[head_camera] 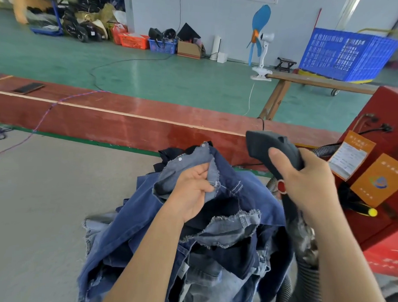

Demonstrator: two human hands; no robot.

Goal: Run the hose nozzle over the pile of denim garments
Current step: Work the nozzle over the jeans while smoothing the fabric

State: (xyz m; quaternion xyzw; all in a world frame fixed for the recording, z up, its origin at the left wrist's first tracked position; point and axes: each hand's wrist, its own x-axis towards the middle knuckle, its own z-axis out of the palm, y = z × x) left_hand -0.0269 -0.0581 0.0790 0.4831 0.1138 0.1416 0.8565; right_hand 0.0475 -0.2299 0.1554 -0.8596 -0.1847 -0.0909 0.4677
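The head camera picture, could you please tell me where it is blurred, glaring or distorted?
In the head view, the wide lens bows the long red-brown wooden board; glare streaks the glossy green floor; the top left corner is smeared by motion blur; the left hand gripping the blue denim pile and the right hand holding the black hose nozzle are fairly sharp.

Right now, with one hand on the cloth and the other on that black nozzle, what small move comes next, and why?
Probably lower the hose nozzle onto the denim pile: the right hand holds it raised above the pile, while the left hand pinches a fold up.
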